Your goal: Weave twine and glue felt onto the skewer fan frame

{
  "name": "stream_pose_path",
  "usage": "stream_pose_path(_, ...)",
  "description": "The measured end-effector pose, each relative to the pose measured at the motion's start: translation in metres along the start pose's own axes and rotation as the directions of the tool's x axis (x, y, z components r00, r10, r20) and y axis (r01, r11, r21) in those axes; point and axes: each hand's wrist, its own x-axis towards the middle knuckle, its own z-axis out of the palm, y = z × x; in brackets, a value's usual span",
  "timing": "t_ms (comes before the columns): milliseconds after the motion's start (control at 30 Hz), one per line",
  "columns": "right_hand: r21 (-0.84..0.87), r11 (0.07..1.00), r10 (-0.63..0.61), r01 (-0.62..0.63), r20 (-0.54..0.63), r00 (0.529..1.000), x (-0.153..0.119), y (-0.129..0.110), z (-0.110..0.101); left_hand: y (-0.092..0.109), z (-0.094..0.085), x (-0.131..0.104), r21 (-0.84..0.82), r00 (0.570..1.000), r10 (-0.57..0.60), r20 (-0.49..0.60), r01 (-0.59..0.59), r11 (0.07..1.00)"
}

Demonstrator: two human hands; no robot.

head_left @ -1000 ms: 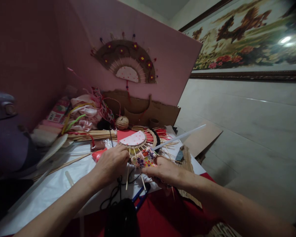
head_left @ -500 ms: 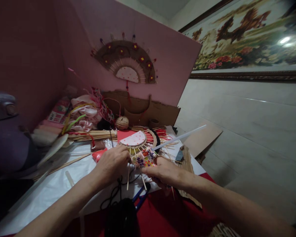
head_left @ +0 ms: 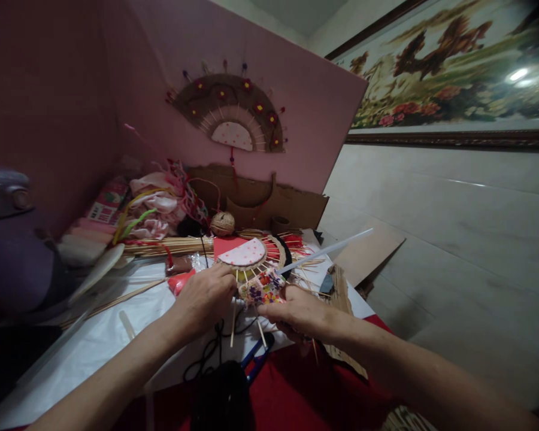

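A handmade fan of thin sticks lies between my hands, with a pink-spotted white half circle at its top. Flower-patterned fabric covers part of the sticks. My left hand is closed at the fan's left edge, its fingertips partly hidden. From the right, my right hand grips the fabric-covered part, thumb on top and fingers underneath. A long translucent white stick slants up and right from the fabric, just above my right hand; what holds it is hidden.
Behind the fan are a ball of twine, bundled sticks and torn cardboard. Blue-handled scissors lie nearer me. Another fan hangs on a pink board. A purple container stands at left.
The free end of the translucent white stick has dipped slightly down and left. Both hands keep their hold in nearly the same place.
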Motion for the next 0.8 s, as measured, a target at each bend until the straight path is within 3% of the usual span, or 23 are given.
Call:
stream_pose_path(167,0.017,1.0,-0.023,0.023,-0.014,1.0,-0.004,0.0,-0.002,0.0,0.0,0.0,0.007,1.0,-0.004,0.0,0.004,1.0)
stream_pose_path(300,0.14,0.989,-0.04,0.041,-0.006,0.999,-0.008,-0.001,-0.003,-0.001,0.002,0.0,0.01,1.0,-0.008,-0.001,0.008,1.0)
stream_pose_path(467,0.296,0.941,-0.165,0.163,-0.018,0.986,-0.023,-0.001,-0.008,-0.001,0.003,-0.001,0.006,1.0,-0.013,-0.007,0.013,1.0)
stream_pose_path(567,0.324,0.918,-0.177,0.228,-0.181,0.968,-0.033,0.008,-0.022,-0.001,0.002,-0.002,0.0,1.0,-0.014,-0.005,0.014,1.0)
stream_pose_path(667,0.189,0.941,-0.172,0.282,-0.449,0.877,-0.042,0.032,-0.048,-0.001,0.001,-0.002,-0.011,1.0,-0.012,-0.003,0.012,1.0)
stream_pose_path(800,-0.148,0.983,-0.178,0.11,-0.613,0.769,-0.054,0.077,-0.086,-0.001,-0.001,-0.001,-0.027,1.0,-0.001,-0.014,0.001,1.0)
